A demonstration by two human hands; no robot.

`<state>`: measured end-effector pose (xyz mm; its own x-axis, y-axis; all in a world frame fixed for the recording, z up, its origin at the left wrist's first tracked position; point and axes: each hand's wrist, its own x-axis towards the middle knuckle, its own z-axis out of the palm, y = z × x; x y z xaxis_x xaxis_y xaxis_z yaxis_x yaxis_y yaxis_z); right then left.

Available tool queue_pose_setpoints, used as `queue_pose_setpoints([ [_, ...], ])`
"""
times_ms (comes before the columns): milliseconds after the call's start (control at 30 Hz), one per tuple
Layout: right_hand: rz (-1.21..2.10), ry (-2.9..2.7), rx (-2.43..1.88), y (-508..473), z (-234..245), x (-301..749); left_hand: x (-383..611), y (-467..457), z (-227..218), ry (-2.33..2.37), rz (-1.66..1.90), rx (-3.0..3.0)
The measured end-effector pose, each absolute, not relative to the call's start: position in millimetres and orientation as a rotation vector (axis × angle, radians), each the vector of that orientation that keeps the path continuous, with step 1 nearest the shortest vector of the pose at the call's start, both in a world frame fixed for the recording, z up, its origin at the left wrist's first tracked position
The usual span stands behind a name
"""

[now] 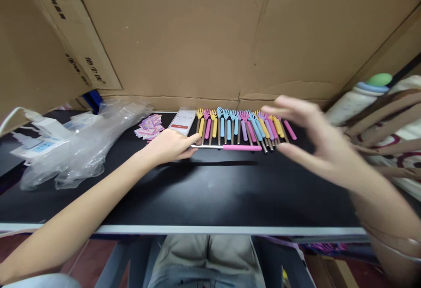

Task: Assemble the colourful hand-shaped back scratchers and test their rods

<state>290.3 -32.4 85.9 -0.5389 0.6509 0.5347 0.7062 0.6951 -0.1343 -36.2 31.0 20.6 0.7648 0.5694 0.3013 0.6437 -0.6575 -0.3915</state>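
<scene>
- There, the left hand gripped 1 pink-handled back scratcher by its metal rod, above the black tabletop, in front of the back-scratcher row!
- The right hand, blurred, hung wide open near the row's right end!
- A phone lay between purple cards and the row.
</scene>
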Motion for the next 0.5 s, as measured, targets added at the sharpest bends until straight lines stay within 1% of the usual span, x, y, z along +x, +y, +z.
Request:
queue_pose_setpoints([
  [100, -0.034, -2.513, -0.948, 1, 52, 281, -35, 31, 19, -0.938, -0.206, -2.482],
  [233, 0.033, -2.618, -1.008, 17, 17, 283, -35, 32, 17, -0.952, -0.169, -2.478],
  [500, 0.016, -2.579, -1.085, 15, 6, 284, -33, 31, 14, -0.93, -0.187, -2.463],
])
